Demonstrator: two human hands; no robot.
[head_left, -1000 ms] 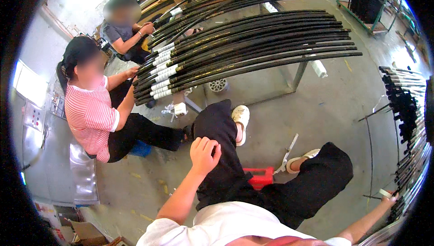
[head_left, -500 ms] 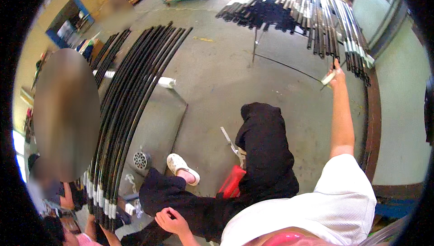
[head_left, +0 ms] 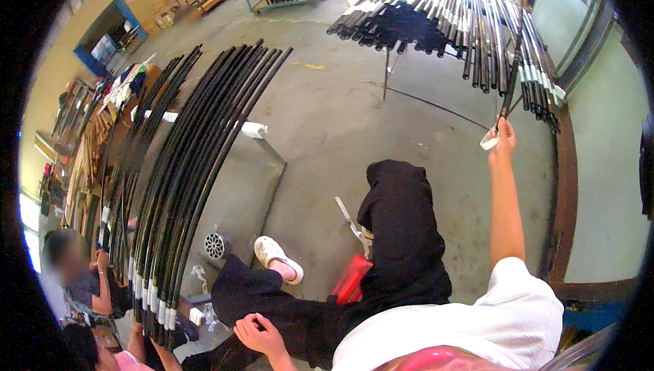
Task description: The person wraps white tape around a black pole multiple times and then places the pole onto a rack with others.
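My right hand (head_left: 503, 141) reaches far out ahead on the right. Its fingers are closed round the near end of a long black pole (head_left: 516, 57), which slants up and away over the other poles. A roll of white tape (head_left: 489, 140) hangs at the same hand. My left hand (head_left: 257, 333) lies by my dark-trousered thigh with its fingers curled in, and nothing shows in it. In front of my right hand, a rack carries a large bundle of black poles (head_left: 415, 27), several with white bands.
On the left, a row of black poles (head_left: 197, 146) rests across a stand with a white-wrapped bar (head_left: 254, 130). Two people sit beyond it at the lower left, one with an arm (head_left: 102, 282) showing. A red object (head_left: 352, 279) is beside my leg. A pale wall (head_left: 606, 160) borders the right.
My right hand has drawn back toward me, and the pole in it now stands out above the bundle. A person beside the left poles is gone from view. My left hand stays put.
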